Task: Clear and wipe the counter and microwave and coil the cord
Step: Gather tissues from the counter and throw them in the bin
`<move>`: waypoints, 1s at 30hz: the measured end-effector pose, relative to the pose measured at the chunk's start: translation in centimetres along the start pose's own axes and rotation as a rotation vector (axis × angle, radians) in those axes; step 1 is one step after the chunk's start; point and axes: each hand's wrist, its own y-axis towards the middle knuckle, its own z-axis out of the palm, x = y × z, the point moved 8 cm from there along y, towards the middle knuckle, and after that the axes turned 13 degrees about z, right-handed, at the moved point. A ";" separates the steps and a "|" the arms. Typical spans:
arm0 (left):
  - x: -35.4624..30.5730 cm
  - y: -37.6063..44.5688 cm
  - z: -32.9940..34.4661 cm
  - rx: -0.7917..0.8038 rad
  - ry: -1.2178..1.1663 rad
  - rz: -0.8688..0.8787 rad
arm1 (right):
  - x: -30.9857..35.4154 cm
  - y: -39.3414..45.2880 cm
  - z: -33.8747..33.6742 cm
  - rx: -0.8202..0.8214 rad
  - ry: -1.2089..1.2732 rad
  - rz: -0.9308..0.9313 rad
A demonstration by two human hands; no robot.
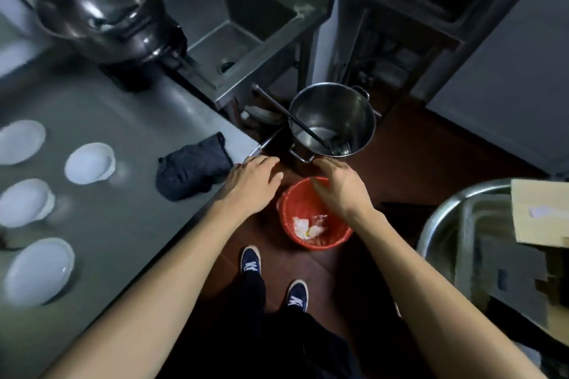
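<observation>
The steel counter (123, 218) fills the left side. On it lie a dark cloth (192, 168) near the right edge and several white bowls (89, 163) further left. My left hand (254, 181) hovers at the counter's corner, fingers straight, holding nothing. My right hand (340, 184) is stretched out over the red waste basket (314, 215) on the floor, fingers relaxed and empty. Crumpled white scraps lie at the basket's bottom. No microwave or cord shows.
A big dark cooker (104, 12) stands at the counter's back. Behind it is a steel sink (246, 18). A steel pot (332, 120) with a ladle stands on the floor beyond the basket. At right sit a large steel basin (455, 224) and cardboard (538, 212).
</observation>
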 end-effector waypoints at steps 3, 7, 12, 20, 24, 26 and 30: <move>1.1 -2.7 -2.1 -0.043 0.029 -0.054 | 2.9 -0.4 0.0 0.013 0.008 -0.067; 3.4 -6.8 -4.3 -0.110 0.068 -0.144 | 7.7 -1.2 0.5 0.034 0.015 -0.204; 6.9 -12.8 -6.6 -0.200 0.048 -0.269 | 14.0 -2.4 2.7 0.097 0.002 -0.323; 14.0 -25.6 -9.5 -0.315 0.050 -0.488 | 25.9 -7.2 9.4 0.207 -0.043 -0.538; 17.0 -33.4 -10.6 -0.359 0.036 -0.561 | 32.4 -11.9 13.0 0.251 -0.038 -0.649; 18.5 -37.6 -11.0 -0.388 0.039 -0.610 | 35.4 -14.6 15.0 0.270 -0.052 -0.691; 21.4 -46.0 -11.2 -0.422 0.027 -0.707 | 41.0 -20.0 19.0 0.330 -0.075 -0.764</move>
